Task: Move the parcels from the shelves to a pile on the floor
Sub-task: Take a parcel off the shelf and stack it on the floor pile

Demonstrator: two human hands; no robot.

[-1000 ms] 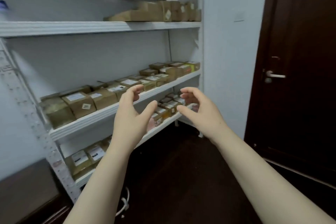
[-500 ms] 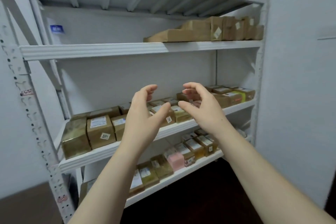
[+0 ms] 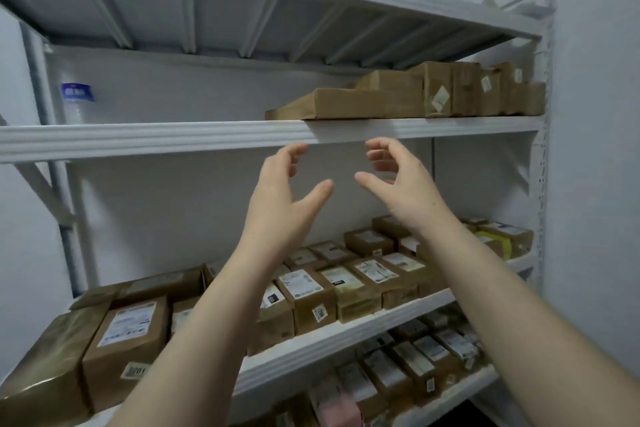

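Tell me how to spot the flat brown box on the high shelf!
Find the white metal rack and its second shelf from the top, just above the left hand and right hand. In the row at that shelf's right end, the flat brown cardboard parcel is the leftmost. It lies low and long at the front edge; the upright brown parcels beside it stand taller.

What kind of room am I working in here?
Most likely a small parcel storeroom: white metal shelving against a plain wall, rows of brown labelled parcels on the middle and lower shelves, and flat cardboard parcels on the upper one.
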